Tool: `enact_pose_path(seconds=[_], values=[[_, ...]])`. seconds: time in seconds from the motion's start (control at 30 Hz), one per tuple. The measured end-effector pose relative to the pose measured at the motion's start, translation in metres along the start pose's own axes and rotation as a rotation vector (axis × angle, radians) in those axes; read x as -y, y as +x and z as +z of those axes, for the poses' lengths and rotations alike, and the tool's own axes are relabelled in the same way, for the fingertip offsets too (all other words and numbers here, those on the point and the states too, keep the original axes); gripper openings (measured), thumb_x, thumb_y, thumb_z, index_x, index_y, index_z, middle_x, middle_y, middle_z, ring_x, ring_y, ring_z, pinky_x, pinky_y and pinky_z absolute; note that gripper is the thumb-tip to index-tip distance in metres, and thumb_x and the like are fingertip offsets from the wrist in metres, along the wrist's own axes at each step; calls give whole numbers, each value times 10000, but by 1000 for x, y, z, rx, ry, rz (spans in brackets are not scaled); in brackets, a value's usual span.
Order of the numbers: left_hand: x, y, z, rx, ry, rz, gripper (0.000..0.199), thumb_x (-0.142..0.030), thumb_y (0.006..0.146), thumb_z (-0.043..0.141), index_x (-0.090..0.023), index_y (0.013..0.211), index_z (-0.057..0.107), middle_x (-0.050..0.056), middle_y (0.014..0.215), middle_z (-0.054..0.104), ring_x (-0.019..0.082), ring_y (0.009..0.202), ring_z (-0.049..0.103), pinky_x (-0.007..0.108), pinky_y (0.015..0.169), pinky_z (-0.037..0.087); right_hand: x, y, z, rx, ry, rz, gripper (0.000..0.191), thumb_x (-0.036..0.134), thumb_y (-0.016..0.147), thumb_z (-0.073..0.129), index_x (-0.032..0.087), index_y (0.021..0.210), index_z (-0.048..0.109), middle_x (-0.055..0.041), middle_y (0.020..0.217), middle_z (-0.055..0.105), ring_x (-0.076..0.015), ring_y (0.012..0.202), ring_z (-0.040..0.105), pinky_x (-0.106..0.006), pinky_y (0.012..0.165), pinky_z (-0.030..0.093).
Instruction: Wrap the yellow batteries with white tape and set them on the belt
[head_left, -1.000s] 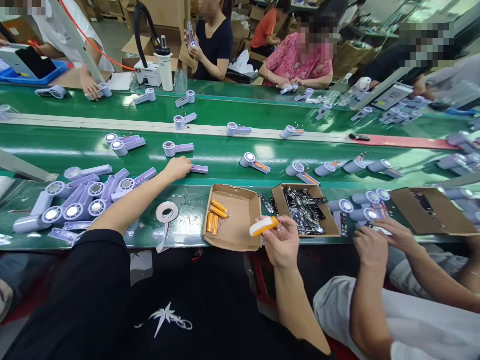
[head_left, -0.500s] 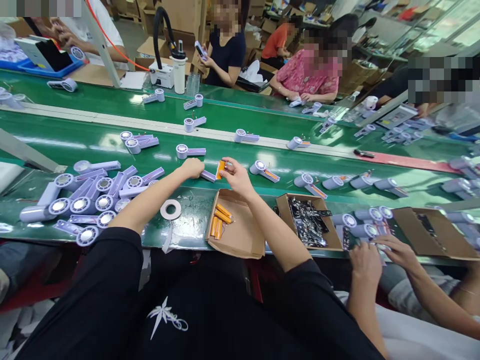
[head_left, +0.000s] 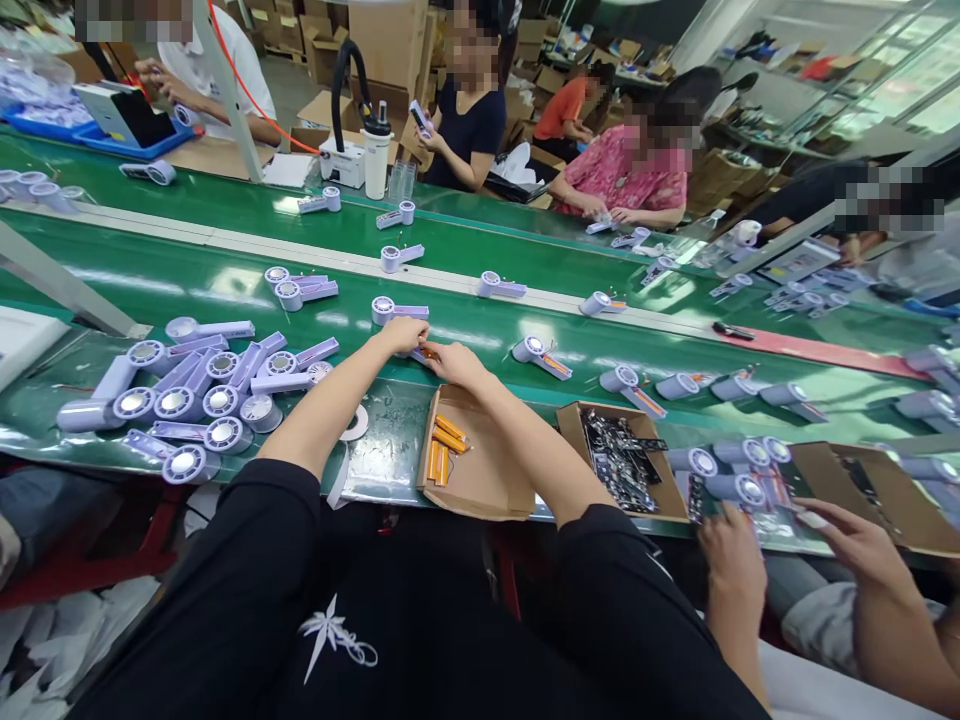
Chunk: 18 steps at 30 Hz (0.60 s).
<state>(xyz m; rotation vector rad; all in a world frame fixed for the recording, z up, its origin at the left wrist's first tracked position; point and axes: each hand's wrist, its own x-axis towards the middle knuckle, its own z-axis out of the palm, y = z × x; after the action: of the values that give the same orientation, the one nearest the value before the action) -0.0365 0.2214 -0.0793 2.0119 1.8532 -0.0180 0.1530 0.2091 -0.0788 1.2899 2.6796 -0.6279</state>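
My left hand (head_left: 405, 335) is closed over a lavender handheld fan (head_left: 415, 354) on the green belt. Most of that fan lies hidden under the hand; a bit of its handle shows. Pressed up close beside it, my right hand (head_left: 456, 364) has its fingers closed on an orange battery (head_left: 430, 351) at the fan's handle. Only a sliver of the battery shows, so how far inside the handle it sits I cannot tell. Below my right forearm, a cardboard tray (head_left: 495, 490) carries several orange batteries (head_left: 448, 435). Another lavender fan (head_left: 383, 309) rests just beyond my left hand.
Lavender fans (head_left: 222, 400) are heaped left of my left arm, near a tape roll (head_left: 355, 424). A box of black circuit boards (head_left: 622, 465) stands at right, beside a co-worker's hands (head_left: 733, 555). Fans with batteries (head_left: 550, 365) line the belt.
My right hand has brought the battery left and down to the fan handle under my left hand. The view has shifted slightly. The co-worker's hands at right have moved apart.
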Motion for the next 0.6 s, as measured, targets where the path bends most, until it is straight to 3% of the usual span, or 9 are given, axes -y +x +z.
enact_pose_path(seconds=[0.17,0.27,0.43,0.6], values=[[-4,-2,1,-18,-26,3,250,-271,959,613,-252,1137,787,73,1248,827,258,1128,730,305,904,511,19,4,-4,59,-124,39,525,391,1051,580,279,1561,641,-214,1379,754,-397,1258,743,-524,1067,586],[-7,-6,2,-36,-26,-1,259,-273,959,605,-246,1139,789,97,1229,823,276,1106,732,327,893,522,22,-3,-6,62,-165,66,550,389,1061,549,287,1599,600,-213,1378,754,-379,1247,749,-502,1051,595],[-15,-9,8,-69,-49,-18,266,-279,952,613,-246,1152,786,116,1172,807,289,1092,725,349,912,524,17,-20,-12,60,-200,93,605,388,1057,525,332,1659,520,-197,1367,764,-382,1233,753,-494,1018,598],[-20,-5,11,-72,-68,-27,246,-284,947,621,-262,1130,784,108,1187,800,298,1099,714,371,945,523,6,-29,-20,53,-172,87,532,400,1059,493,357,1575,618,-169,1364,771,-391,1238,745,-498,1011,583]])
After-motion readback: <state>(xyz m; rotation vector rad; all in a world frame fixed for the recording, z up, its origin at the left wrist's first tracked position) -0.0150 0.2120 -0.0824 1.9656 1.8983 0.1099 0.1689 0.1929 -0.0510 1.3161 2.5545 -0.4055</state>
